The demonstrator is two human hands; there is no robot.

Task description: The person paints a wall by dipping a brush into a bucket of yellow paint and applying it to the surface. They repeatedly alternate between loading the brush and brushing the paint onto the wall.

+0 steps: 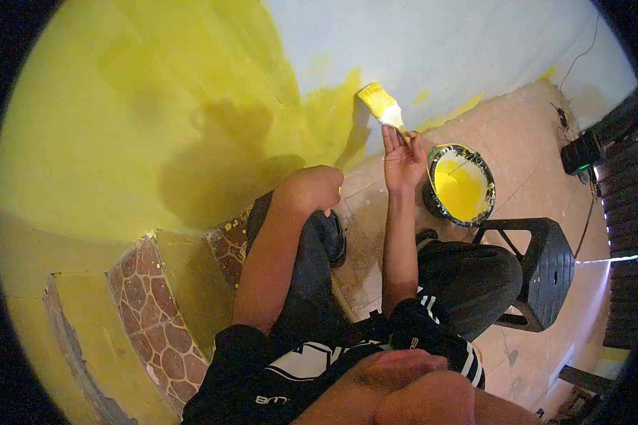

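Note:
My right hand [403, 157] grips the handle of a paintbrush [381, 105] whose bristles are loaded with yellow paint and press against the wall [191, 92] low down, at the edge where yellow paint meets the unpainted pale blue part. My left hand [313, 188] is closed in a fist resting on my raised left knee, holding nothing that I can see. A bucket of yellow paint [462, 185] stands on the floor just right of my right hand.
A dark plastic stool [546, 273] stands right of my right leg. Tiled steps [156, 297] with yellow-painted risers descend at the lower left. Dark equipment and a cable [581, 152] lie by the wall at the far right. The floor tiles are paint-splattered.

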